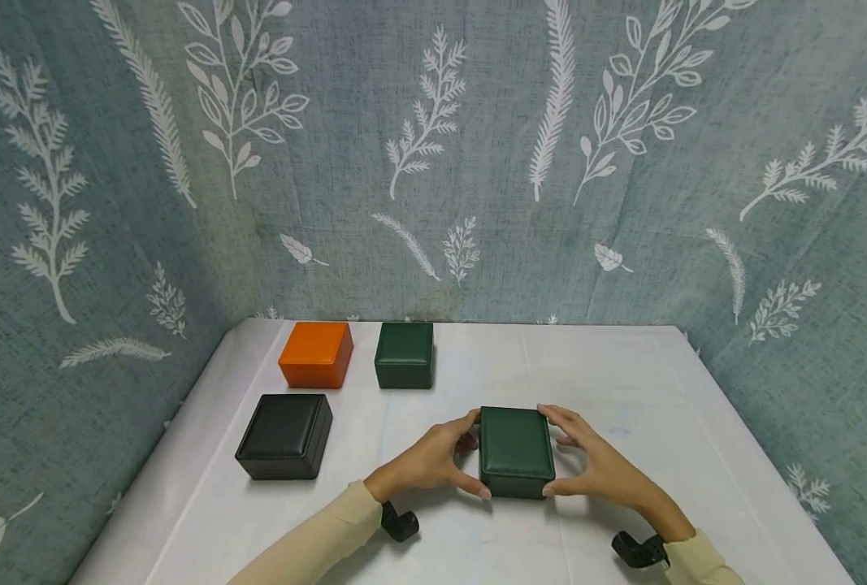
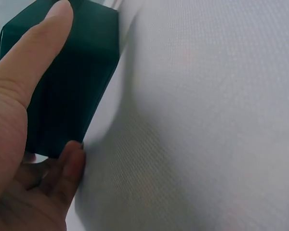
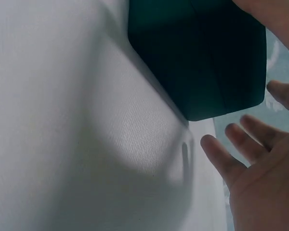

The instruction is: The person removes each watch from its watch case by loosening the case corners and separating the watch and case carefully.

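We see the left hand [image 1: 426, 465] with its fingers [image 2: 36, 53] curled onto the near green box [image 1: 516, 451]: thumb at the near left corner, index at the far left corner, palm off the side. In the left wrist view the thumb lies flat along the box's [image 2: 67, 82] side and a fingertip touches its lower corner.

Right hand [image 1: 600, 467] mirrors it. Thumb tip sits at the near right corner, index at the far right edge. In the right wrist view its fingers [image 3: 226, 161] are spread and apart, most of them clear of the box [image 3: 202, 53]; only the top finger looks to be on it. So we call that a light pinch between thumb and index, not a full wrap.

The box sits closed and flat on the tabletop [image 1: 623, 382], near the front middle, between both hands.

Outward from there: a black box [image 1: 284, 435] is to the left, well apart from the hands. Behind it, near the back edge, an orange box [image 1: 317, 353] and a second green box [image 1: 404, 354] stand side by side, close but not touching. All lids are shut. A white cloth covers the tabletop; a grey-blue leaf-print curtain [image 1: 433, 146] hangs behind and at both sides. Both sleeves are cream, with a black camera mount under each wrist.
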Demonstrator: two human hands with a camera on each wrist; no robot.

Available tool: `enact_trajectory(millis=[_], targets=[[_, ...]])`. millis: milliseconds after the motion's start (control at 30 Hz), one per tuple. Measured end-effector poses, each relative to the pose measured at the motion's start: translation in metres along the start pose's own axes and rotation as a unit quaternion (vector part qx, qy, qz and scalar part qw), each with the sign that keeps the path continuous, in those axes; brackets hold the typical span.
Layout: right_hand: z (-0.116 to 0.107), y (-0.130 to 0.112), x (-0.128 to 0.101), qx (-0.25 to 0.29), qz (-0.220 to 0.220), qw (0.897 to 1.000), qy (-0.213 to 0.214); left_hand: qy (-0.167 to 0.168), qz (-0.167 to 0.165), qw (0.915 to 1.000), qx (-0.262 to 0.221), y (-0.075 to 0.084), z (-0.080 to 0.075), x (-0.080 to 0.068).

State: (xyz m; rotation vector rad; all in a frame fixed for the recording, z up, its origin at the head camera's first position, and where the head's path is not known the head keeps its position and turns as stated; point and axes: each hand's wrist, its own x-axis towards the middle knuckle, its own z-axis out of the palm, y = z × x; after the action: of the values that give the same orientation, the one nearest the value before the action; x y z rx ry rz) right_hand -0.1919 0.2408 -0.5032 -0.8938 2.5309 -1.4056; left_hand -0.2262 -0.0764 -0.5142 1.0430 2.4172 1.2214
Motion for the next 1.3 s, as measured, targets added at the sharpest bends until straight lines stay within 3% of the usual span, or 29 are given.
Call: enact_trajectory(millis=[133, 400, 633, 833, 1300], targets=[[0.000, 0.000, 0.000, 0.016, 0.010, 1.000, -0.014, -0.001, -0.001, 1.0000, 0.001, 0.000, 0.002, -0.001], [-0.001, 0.000, 0.004, -0.003, -0.011, 1.000, -0.025, 0.001, -0.041, 0.9986, 0.034, 0.001, 0.005, -0.004], [-0.002, 0.000, 0.006, -0.008, 0.009, 1.000, -0.026, 0.000, -0.041, 0.9984, 0.038, 0.002, 0.003, -0.003], [-0.002, 0.000, 0.007, -0.032, -0.019, 0.999, -0.006, 0.002, -0.038, 0.9984, 0.042, 0.003, 0.003, 0.000], [-0.002, 0.006, 0.011, 0.002, -0.028, 1.000, 0.007, 0.011, -0.029, 0.9992, 0.026, -0.002, 0.004, 0.004]])
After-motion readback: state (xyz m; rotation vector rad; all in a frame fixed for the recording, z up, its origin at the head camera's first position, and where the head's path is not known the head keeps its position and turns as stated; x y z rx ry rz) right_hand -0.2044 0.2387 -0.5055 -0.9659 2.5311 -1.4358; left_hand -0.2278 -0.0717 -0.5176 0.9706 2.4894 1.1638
